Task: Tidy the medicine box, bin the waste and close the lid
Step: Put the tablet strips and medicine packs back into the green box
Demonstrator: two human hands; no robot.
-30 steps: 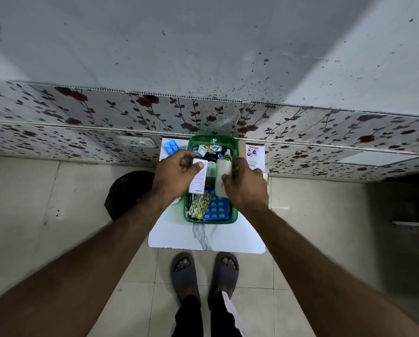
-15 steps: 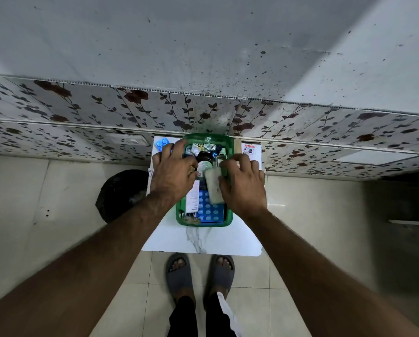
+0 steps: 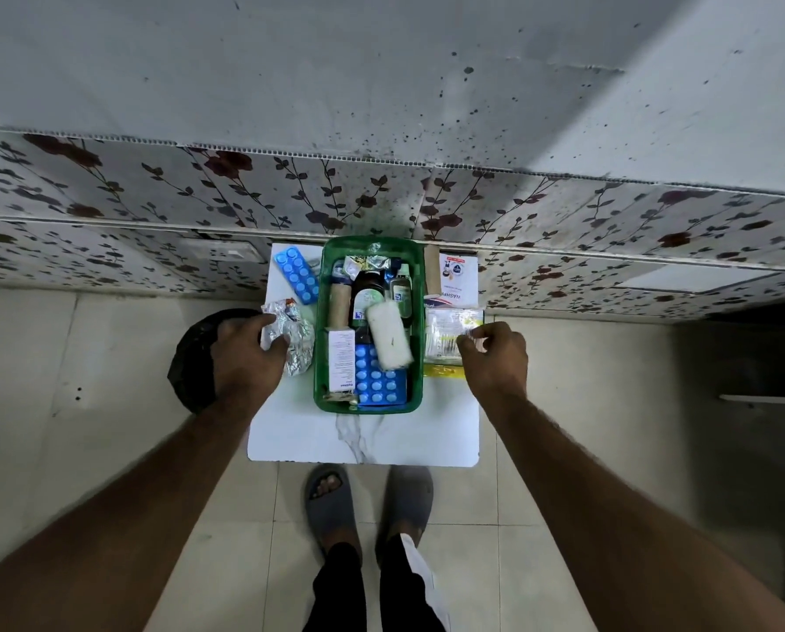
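A green medicine box [image 3: 321,358] stands open on a small white marble-top table [image 3: 363,437]. Inside it lie a white bandage roll [image 3: 388,334], a white carton [image 3: 340,364], a blue blister pack [image 3: 379,380] and dark bottles [image 3: 368,289]. My left hand [image 3: 244,353] rests left of the box with its fingers on crumpled silver foil waste [image 3: 294,335]. My right hand [image 3: 495,353] is right of the box, fingers curled at the edge of a clear packet of cotton buds [image 3: 447,333].
A black bin [image 3: 194,358] stands on the floor left of the table. A loose blue blister strip [image 3: 297,273] lies at the table's back left. A white leaflet [image 3: 459,275] and a brown roll [image 3: 432,271] lie at the back right. A floral wall panel runs just behind the table.
Both hands have come out of the box and moved apart, the left onto the foil, the right to the packet. The bandage roll and carton now lie in the box.
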